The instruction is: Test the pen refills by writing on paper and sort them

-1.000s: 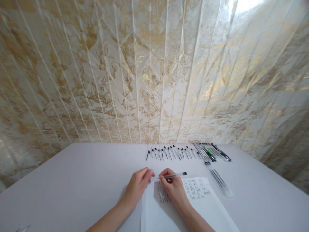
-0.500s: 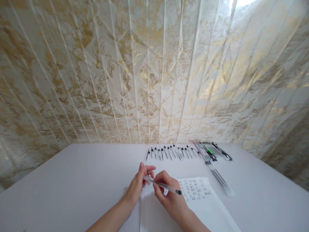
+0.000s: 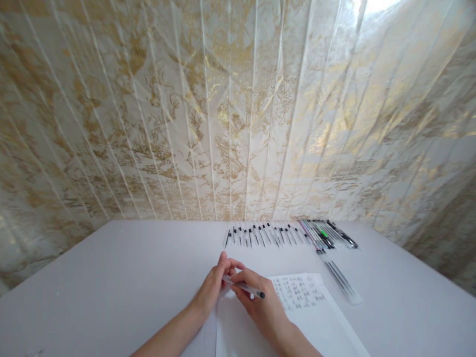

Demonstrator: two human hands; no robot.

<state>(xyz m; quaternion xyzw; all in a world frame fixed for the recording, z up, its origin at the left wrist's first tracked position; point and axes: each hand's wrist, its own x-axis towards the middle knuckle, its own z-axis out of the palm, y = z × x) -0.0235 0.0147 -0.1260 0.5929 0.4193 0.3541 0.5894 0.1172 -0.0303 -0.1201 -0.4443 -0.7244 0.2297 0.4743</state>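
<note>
Head view: pen (image 3: 253,289) pinched by fingers of right hand (image 3: 262,300), one end at left hand (image 3: 216,281), fingers curled, grip unclear; pale bench (image 3: 122,277), gold-patterned backdrop (image 3: 223,124).

A slim, clear-barrelled pen (image 3: 246,287) is gripped in the right hand (image 3: 266,302) – slanted, its black end directed to the lower right. White paper (image 3: 238,333) is laid flat beneath – rows of dark handwriting borne near its far edge.
</note>
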